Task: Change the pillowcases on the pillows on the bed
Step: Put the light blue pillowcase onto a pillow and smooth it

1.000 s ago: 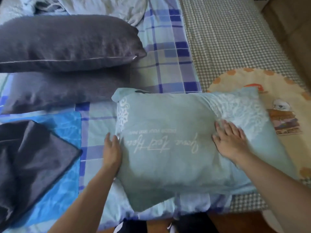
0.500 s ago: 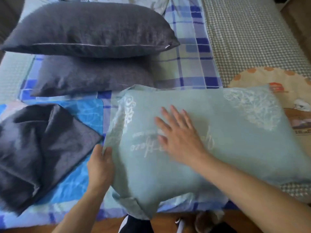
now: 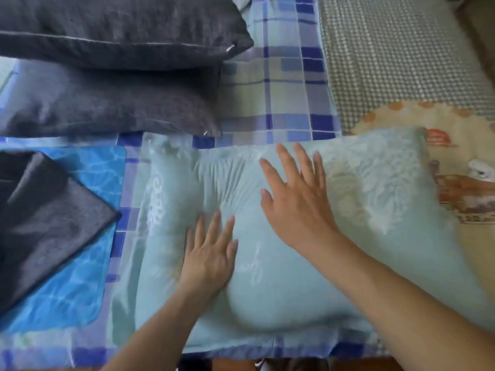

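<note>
A soft, pale teal pillow (image 3: 308,236) lies across the near edge of the bed, filling the view from centre out to 3 o'clock. Its case is smooth, slightly shiny cloth with white lace-like print at both ends and faint script lettering near the middle; fine creases fan out across the fabric between the two hands. The left hand (image 3: 209,258) lies flat on the pillow at about 6 o'clock of centre, fingers straight and a little spread, gripping nothing. The right hand (image 3: 297,204) rests palm-down just beyond it toward 1 o'clock, fingers splayed wide and straight — it too holds nothing, only pressing on the cloth.

At 10 to 11 o'clock two plump dark grey pillows (image 3: 115,62) of coarse, woven-looking fabric are stacked, the upper one overlapping the lower; each shows a thin pale seam line and a small metal zip pull at its right corner. At 9 o'clock a limp dark grey pillowcase (image 3: 45,218) lies folded and rumpled on a bright blue mat (image 3: 88,277) with a water-ripple pattern and rounded corners. Under everything is a blue-and-white plaid sheet (image 3: 281,84). At 1 to 2 o'clock runs a small-checked grey-green cover (image 3: 396,54), and at 3 o'clock a cream cartoon-printed cloth (image 3: 460,167) with a scalloped orange edge — partly tucked behind the teal pillow.
</note>
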Available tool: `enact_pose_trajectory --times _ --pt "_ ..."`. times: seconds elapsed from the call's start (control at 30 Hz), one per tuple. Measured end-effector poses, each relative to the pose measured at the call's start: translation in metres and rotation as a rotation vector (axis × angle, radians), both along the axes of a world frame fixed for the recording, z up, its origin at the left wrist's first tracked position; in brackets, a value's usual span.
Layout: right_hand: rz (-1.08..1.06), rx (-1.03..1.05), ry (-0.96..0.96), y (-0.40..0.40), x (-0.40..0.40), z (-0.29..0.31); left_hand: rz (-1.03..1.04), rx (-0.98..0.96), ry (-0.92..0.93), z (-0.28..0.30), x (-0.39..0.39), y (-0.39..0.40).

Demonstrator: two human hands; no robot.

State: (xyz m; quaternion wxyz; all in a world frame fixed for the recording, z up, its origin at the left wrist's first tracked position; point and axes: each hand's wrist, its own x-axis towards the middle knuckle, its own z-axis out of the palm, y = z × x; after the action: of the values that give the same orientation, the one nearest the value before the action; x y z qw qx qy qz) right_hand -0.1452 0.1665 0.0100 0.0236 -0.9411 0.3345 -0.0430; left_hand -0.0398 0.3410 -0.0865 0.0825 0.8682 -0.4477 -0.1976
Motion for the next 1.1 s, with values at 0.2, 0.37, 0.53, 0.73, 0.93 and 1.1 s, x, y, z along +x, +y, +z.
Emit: enact_pose_trajectory --times 0.2,0.37,0.53,0.73,0.93,1.1 --pt "-0.219 0.179 0.414 -0.041 -0.080 -0.028 0.127 0.394 0.070 -0.006 0.015 0.022" --pt "-0.303 -0.058 0.114 -0.073 -0.099 0.016 0.095 0.038 -0.065 0.075 0.008 -0.109" --pt "-0.476 0.173 0.390 -0.132 -0.125 -0.097 -0.273 0.026 -0.080 -0.005 -0.090 -0.160" --pt "-0.723 0.422 0.199 -0.249 -0.088 -0.093 -0.255 0.007 -0.188 -0.038 -0.086 -0.178" --pt "0.009 0.164 0.002 -0.132 -0.086 -0.045 -0.246 0.036 -0.145 -0.019 -0.075 -0.162" --pt "-0.637 0.568 0.356 -0.246 -0.137 -0.051 -0.285 0.080 -0.166 0.001 -0.073 -0.173"
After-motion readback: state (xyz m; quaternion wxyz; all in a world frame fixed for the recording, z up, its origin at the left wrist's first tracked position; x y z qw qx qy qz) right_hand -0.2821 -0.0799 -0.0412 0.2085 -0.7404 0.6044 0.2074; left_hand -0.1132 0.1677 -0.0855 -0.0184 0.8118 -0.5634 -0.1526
